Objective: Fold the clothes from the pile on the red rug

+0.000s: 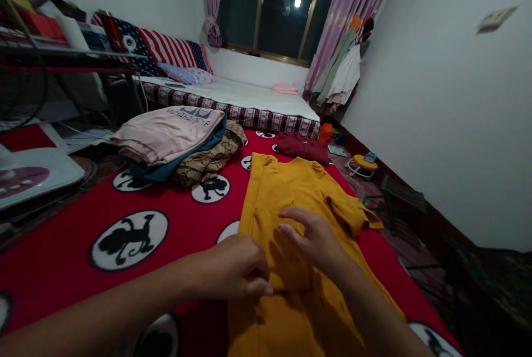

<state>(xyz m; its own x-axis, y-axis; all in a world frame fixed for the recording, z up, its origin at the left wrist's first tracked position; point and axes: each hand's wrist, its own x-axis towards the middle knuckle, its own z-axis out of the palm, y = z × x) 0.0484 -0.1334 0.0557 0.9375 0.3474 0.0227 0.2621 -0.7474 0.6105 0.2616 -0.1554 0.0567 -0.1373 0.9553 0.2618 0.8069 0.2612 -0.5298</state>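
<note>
A mustard-yellow shirt [299,196] lies spread on a red blanket [70,218] printed with black-and-white cartoon circles. Its left side is folded inward. My left hand [236,268] rests at the shirt's left edge with fingers curled, pinching the yellow fabric. My right hand [311,235] lies on the folded part of the shirt, fingers slightly bent and apart, pressing the cloth.
A stack of folded clothes [166,135] sits on the blanket at the back left, with a brown garment [208,160] beside it. A dark red garment [303,146] lies beyond the shirt. A bed [249,96], a shelf [62,52] and hanging clothes [341,69] stand farther back.
</note>
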